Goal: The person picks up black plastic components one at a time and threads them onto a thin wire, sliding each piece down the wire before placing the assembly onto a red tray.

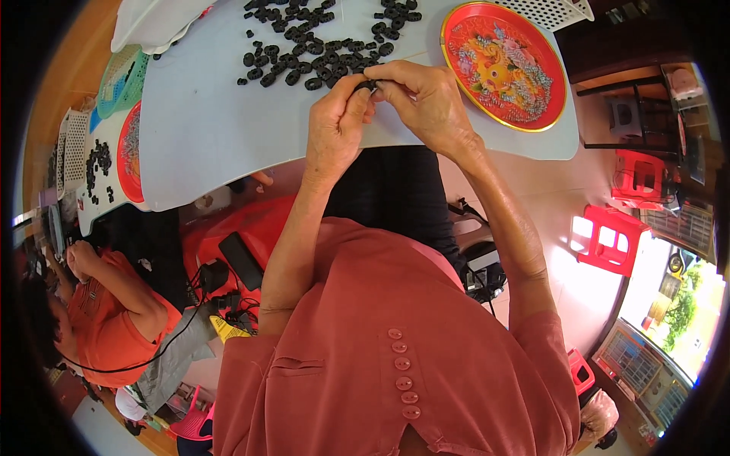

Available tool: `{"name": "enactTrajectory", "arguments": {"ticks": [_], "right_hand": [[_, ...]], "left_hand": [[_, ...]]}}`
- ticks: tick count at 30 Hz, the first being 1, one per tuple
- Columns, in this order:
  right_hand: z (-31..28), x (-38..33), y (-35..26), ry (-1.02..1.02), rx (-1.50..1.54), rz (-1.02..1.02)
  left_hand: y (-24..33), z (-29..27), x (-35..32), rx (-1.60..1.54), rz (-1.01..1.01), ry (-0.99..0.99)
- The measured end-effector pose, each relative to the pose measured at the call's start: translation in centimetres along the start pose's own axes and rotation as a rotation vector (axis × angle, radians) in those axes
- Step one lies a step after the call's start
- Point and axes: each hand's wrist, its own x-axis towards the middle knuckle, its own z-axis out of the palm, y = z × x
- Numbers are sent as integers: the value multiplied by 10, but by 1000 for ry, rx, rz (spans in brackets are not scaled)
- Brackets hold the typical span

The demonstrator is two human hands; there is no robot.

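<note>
My left hand (338,118) and my right hand (422,95) meet above the near edge of a white table (205,129). Together they pinch one small black ring-shaped part (370,84) between the fingertips. Just beyond the hands lies a heap of several like black parts (304,57) spread over the table top. A round red tray with a bright flower picture (503,62) rests to the right of my right hand, holding nothing.
A second person in an orange shirt (106,311) sits at the left by another white table (103,175) with black parts, a red tray and plastic baskets. Red plastic stools (608,237) stand on the floor at the right. A white basket (551,11) sits behind the tray.
</note>
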Motion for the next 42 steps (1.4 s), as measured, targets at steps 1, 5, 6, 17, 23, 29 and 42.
{"name": "enactTrajectory", "arguments": {"ticks": [1, 5, 6, 17, 23, 29, 42], "right_hand": [[1, 0, 0, 0, -3, 24], [8, -6, 4, 86, 215, 119], [9, -8, 3, 84, 340, 208], [11, -14, 1, 66, 486, 289], [10, -9, -3, 53, 246, 149], [-17, 28, 0, 78, -144, -77], [-40, 58, 32, -149, -440, -127]], "left_hand": [[0, 0, 0, 28, 11, 5], [-3, 0, 0, 17, 4, 33], [-3, 0, -2, -7, -10, 56], [-2, -1, -1, -74, -34, 83], [4, -2, -1, -60, -66, 79], [-5, -1, -3, -155, -28, 107], [-4, 0, -4, -168, -20, 71]]}}
